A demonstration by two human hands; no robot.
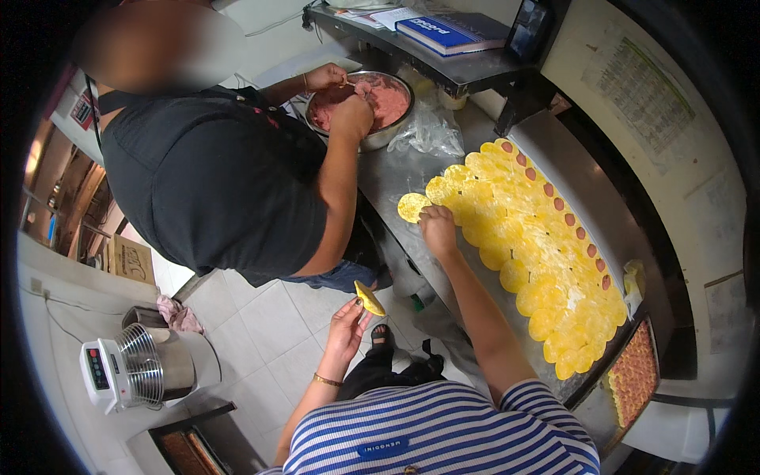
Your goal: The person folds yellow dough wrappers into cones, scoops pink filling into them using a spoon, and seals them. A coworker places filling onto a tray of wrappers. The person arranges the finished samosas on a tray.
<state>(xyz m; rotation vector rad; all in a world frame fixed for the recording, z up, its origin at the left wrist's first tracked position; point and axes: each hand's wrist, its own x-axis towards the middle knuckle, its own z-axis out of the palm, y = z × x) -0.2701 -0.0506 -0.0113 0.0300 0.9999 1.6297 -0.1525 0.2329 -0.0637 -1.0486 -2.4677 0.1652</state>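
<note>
My left hand [346, 328] is closed on a yellow dough disc [369, 301], seen tilted nearly edge-on; whether it is one disc or a small stack I cannot tell. Over the metal table, my right hand [437, 229] pinches the edge of another yellow dough disc [412, 207], which lies at the near left end of the rows. Many overlapping yellow discs [518, 237] cover the table to the right of that hand. Along their far right edge runs a line of pink meat portions [559, 203].
To the left, a co-worker in black [214, 174] works with both hands in a metal bowl [407, 119] of pink ground meat [388, 101]. Beside it lies a clear plastic bag [431, 131]. A shelf [467, 71] overhangs the table's back. A filled tray [633, 372] stands right; a mixer [150, 364] left.
</note>
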